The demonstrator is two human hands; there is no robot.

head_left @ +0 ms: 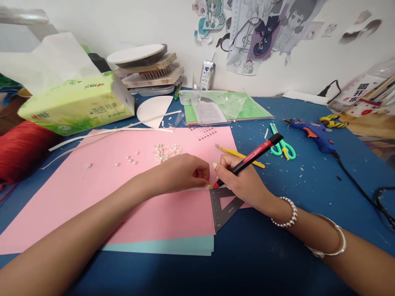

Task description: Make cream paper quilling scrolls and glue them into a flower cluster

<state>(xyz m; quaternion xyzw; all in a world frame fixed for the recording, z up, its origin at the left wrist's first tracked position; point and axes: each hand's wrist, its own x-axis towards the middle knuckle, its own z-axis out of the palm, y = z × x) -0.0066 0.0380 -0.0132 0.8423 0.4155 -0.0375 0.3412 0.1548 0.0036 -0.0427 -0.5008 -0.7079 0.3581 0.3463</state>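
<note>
My right hand grips a black and red marker pen, its red end pointing down at the edge of a grey set square. Close to that tip, my left hand rests with curled fingers, thumb and forefinger together at a thin pale edge. What they pinch is too small to make out. Beneath both hands lies pink paper, with light blue paper showing under its near edge. Yellow tweezers lie just behind my right hand. Small pearl beads and white looped ornaments sit on the pink paper.
At the right are green scissors and a blue glue gun with a trailing cable. A tissue pack and red thread spool stand left. Behind lie white strips, a clear plastic box and green sheets.
</note>
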